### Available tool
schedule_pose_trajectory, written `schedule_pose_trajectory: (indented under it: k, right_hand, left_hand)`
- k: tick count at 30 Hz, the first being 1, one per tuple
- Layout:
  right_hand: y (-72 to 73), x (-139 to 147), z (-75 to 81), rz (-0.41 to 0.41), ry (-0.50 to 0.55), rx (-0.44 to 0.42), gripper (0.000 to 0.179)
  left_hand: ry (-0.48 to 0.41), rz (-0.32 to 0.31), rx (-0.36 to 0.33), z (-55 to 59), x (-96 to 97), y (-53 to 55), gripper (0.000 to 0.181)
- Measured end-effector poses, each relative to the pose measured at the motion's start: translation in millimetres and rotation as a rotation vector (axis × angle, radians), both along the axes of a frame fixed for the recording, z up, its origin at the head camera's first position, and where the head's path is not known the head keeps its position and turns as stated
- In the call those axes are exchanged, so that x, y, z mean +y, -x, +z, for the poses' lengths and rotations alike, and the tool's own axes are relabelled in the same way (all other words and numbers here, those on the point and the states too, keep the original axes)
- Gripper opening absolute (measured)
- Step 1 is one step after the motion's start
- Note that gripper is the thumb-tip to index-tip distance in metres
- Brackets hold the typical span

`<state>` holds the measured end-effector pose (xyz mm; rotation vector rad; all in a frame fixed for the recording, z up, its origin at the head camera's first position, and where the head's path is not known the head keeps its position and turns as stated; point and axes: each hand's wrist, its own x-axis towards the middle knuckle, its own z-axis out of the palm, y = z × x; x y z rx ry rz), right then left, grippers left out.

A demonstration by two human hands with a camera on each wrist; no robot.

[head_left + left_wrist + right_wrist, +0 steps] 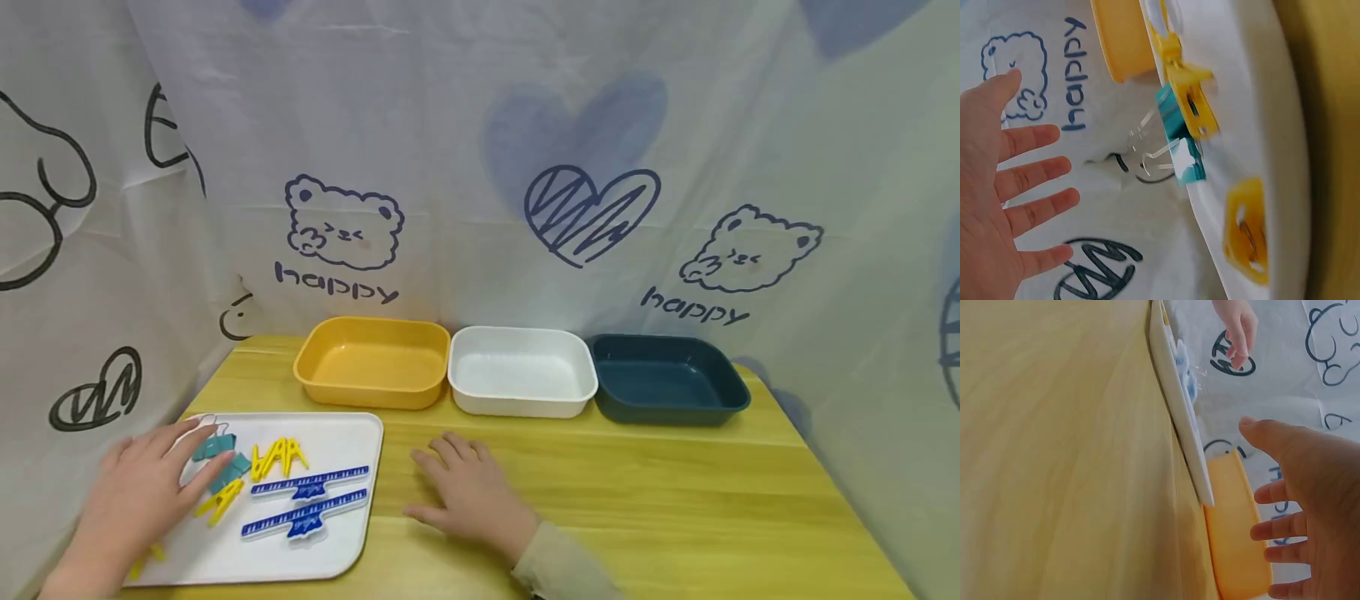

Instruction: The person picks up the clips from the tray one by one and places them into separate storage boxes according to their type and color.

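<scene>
My left hand [142, 487] hovers with fingers spread above the left side of a white tray [330, 562]; the left wrist view shows it empty and apart from the clips. Nearest to it are teal binder clips [227, 474] with wire handles. Around them on the tray lie several yellow clothespins [279, 456], one partly hidden near the left wrist. Two blue-and-white ruler-shaped clips [305, 516] lie on the tray's right half. My right hand [472, 492] holds nothing, its fingers extended over the table to the right of the tray.
Along the back of the wooden table [675, 517] stand three basins side by side: yellow [375, 398], white [521, 406] and dark blue [667, 412]. A printed cloth [450, 167] hangs behind them and down both sides.
</scene>
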<state>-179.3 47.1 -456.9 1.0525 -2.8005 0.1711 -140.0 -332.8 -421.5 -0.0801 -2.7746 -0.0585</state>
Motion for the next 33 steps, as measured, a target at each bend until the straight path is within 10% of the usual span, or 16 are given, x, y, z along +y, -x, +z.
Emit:
schedule_pose_trajectory:
  k: [13,19,33]
  right_hand:
    - [-0.4,-44.9,-7.9,0.025,-0.082,-0.053,0.072]
    - [0.0,-54.8,-5.1,0.006,-0.103,-0.068,0.071]
    - [3.6,-71.9,-7.2,-0.049,-0.125,-0.105,0.062]
  left_hand:
    - [-0.018,0.048,0.06,-10.8,-53.2,-4.1,0.054]
    - [-0.026,0.138,-0.06,-9.0,-64.3,2.2,0.062]
    - [-0.04,0.133,-0.199,-25.1,-85.7,15.2,0.059]
